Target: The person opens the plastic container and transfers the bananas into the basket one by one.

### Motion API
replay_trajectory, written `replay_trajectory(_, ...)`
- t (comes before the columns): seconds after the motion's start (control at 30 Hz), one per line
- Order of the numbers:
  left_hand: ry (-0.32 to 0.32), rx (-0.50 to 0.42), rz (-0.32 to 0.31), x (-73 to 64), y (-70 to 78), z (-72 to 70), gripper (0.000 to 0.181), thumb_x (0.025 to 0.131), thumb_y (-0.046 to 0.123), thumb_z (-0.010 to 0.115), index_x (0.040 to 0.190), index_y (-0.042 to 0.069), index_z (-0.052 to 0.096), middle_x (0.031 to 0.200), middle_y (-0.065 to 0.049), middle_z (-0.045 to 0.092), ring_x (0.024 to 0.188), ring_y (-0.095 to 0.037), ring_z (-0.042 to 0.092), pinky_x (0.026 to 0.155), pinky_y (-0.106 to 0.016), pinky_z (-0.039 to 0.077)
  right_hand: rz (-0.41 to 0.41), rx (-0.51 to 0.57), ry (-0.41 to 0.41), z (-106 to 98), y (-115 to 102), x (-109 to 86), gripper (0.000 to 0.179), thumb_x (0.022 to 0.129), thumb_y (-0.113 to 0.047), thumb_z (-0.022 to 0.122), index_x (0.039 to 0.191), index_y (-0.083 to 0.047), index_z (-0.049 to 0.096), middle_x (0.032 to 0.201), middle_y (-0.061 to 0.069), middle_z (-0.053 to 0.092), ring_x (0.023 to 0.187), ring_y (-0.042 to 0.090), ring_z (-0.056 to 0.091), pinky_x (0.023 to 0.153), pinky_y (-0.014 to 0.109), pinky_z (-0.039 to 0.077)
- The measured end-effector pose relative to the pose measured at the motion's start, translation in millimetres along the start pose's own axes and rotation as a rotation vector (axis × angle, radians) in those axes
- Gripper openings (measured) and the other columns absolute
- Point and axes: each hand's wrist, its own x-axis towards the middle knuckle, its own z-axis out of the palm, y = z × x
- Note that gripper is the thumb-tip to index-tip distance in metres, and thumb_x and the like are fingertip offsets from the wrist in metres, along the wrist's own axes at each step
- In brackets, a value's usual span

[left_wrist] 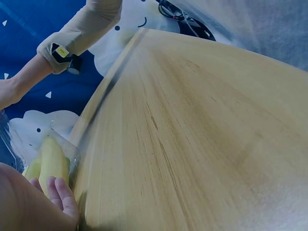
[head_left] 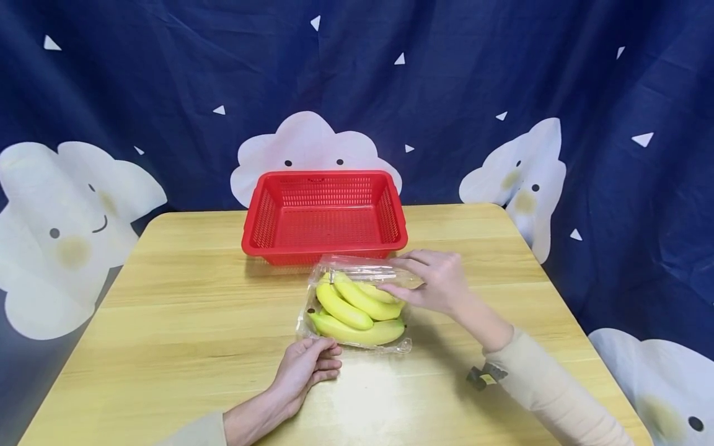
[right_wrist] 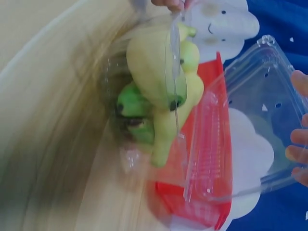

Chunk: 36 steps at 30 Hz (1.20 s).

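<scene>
With our left hand (head_left: 310, 370) we pinch the clear box (head_left: 403, 346) by its near edge, while our right hand (head_left: 432, 280) grips its raised lid (right_wrist: 255, 120), the bananas (head_left: 350, 310) lying inside between both hands and the red basket (head_left: 329, 254) just beyond them.

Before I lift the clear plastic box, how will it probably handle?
The clear plastic box looks thin-walled, so it may flex when squeezed. Its lid stands open, so it could swing. The bananas lie in its base, so weight probably sits low.
</scene>
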Motion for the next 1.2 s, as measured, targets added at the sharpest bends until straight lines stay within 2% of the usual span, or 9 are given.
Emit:
replay_trajectory(0.13, -0.013, -0.009, -0.015, -1.9, -0.3, -0.4, 0.027, 0.102, 0.022, 0.063, 0.114, -0.002, 0.069, 0.092, 0.003, 0.078, 0.076, -0.007, 0.072, 0.073, -0.022, 0.065, 0.022, 0.043, 0.058, -1, 8, -2.6, 0.049, 0.091, -0.055, 0.077, 0.09, -0.006, 0.082, 0.078, 0.005, 0.08, 0.062, 0.019, 0.076, 0.044, 0.024, 0.05)
replay_trajectory(0.33, -0.011, -0.014, -0.023, -3.5, 0.1, -3.3, 0.026, 0.101, 0.023, 0.065, 0.111, 0.0, 0.071, 0.094, 0.001, 0.079, 0.076, -0.009, 0.074, 0.074, -0.024, 0.066, 0.054, 0.067, 0.11, -1, 17, -3.7, 0.048, 0.09, -0.054, 0.079, 0.086, -0.006, 0.081, 0.074, 0.006, 0.079, 0.062, 0.02, 0.076, 0.046, 0.025, 0.051)
replay_trajectory(0.53, 0.022, -0.015, -0.034, -4.9, 2.6, -10.9, 0.026, 0.101, 0.027, 0.067, 0.108, 0.003, 0.072, 0.093, 0.001, 0.08, 0.074, -0.008, 0.075, 0.072, -0.024, 0.067, 0.095, 0.073, 0.108, 0, 23, -4.9, 0.05, 0.091, -0.055, 0.077, 0.085, -0.006, 0.082, 0.074, 0.006, 0.079, 0.063, 0.02, 0.076, 0.045, 0.023, 0.048)
replay_trajectory(0.8, 0.102, -0.003, -0.022, -5.7, 6.4, -24.0, 0.02, 0.1, 0.025, 0.067, 0.103, 0.005, 0.071, 0.089, 0.001, 0.079, 0.074, -0.01, 0.074, 0.072, -0.024, 0.066, 0.139, 0.097, 0.094, 0, 32, -6.3, 0.051, 0.092, -0.056, 0.075, 0.086, -0.006, 0.082, 0.076, 0.008, 0.08, 0.064, 0.02, 0.076, 0.051, 0.024, 0.054)
replay_trajectory(1.03, 0.146, 0.003, 0.0, -4.5, 10.8, -30.7, 0.019, 0.1, 0.024, 0.068, 0.098, 0.006, 0.07, 0.091, -0.001, 0.074, 0.077, -0.014, 0.072, 0.075, -0.027, 0.066, 0.168, 0.079, 0.099, 0, 37, -9.2, 0.052, 0.092, -0.058, 0.074, 0.086, -0.007, 0.083, 0.075, 0.008, 0.079, 0.064, 0.02, 0.076, 0.05, 0.025, 0.052)
replay_trajectory(1.2, 0.165, 0.006, 0.004, -3.6, 14.4, -34.4, 0.016, 0.1, 0.022, 0.067, 0.096, 0.007, 0.071, 0.089, 0.0, 0.074, 0.076, -0.013, 0.072, 0.073, -0.026, 0.066, 0.217, 0.115, 0.091, 1, 41, -11.8, 0.053, 0.092, -0.058, 0.074, 0.087, -0.006, 0.083, 0.076, 0.008, 0.079, 0.064, 0.019, 0.075, 0.055, 0.024, 0.056)
